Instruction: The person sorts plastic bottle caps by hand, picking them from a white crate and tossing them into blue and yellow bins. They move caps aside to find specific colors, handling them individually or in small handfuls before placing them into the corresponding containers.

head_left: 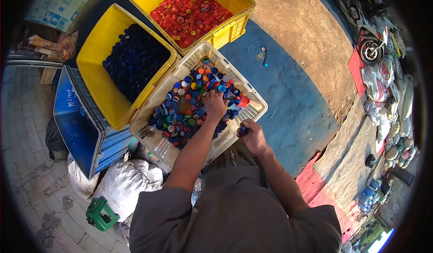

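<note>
A cream basket (161, 148) with slotted walls holds mixed bottle caps (184, 118) in blue, red, green, orange and white. My left hand (214, 105) reaches into it, its fingers down among the caps near a light blue cap (221, 88); what the fingertips touch is too small to tell. Just outside the basket's right edge is my right hand (252, 137), its fingers curled round a dark blue cap (244, 130). Beyond the basket stand a yellow crate (216, 39) of red caps (189, 16) and, to the left, another yellow crate (97, 57) of dark blue caps (135, 59).
A blue crate (74, 122) lies tilted at the left, with white sacks (128, 181) and a green plastic container (102, 214) below it. Blue sheeting (279, 95) covers ground at the right. Farther right are a motorcycle wheel (370, 49) and piled bags (383, 118).
</note>
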`<state>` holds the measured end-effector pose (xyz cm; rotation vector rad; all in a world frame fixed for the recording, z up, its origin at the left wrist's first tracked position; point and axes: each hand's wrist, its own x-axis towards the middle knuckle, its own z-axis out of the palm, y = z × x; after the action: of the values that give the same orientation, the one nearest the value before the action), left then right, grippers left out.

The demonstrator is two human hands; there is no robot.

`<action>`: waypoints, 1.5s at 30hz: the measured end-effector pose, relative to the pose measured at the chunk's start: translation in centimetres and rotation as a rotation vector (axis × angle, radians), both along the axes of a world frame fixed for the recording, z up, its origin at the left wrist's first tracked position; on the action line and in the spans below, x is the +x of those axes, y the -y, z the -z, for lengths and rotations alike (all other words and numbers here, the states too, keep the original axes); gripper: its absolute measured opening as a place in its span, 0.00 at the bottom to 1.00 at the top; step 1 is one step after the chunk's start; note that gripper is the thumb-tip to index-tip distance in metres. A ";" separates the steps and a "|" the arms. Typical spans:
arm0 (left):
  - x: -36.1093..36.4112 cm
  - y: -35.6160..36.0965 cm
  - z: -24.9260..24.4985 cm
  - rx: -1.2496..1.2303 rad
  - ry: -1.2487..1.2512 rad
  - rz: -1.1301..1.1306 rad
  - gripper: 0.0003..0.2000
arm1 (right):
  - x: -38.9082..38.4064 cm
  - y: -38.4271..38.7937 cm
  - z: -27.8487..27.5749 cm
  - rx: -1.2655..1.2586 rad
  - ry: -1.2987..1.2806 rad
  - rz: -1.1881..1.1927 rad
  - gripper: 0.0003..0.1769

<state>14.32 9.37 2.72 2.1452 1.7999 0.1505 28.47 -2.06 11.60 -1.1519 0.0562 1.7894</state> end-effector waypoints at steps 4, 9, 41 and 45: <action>0.4 -0.1 0.4 -0.021 0.015 -0.024 0.12 | 0.0 -0.7 -1.3 0.001 0.035 -0.028 0.08; 0.1 0.2 1.1 -0.022 0.056 -0.107 0.09 | -0.2 -1.7 -1.7 0.010 0.071 -0.080 0.08; -13.4 9.4 -6.1 -0.329 2.011 -1.065 0.09 | -1.8 -11.9 4.9 0.453 1.620 -1.235 0.20; -15.0 12.5 -5.6 -0.268 2.003 -1.304 0.08 | -2.2 -13.3 6.9 0.534 1.670 -1.518 0.19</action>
<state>-0.71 -3.14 8.37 -0.2479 1.1215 1.4449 26.26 11.24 4.72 -2.0130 -2.5776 0.9538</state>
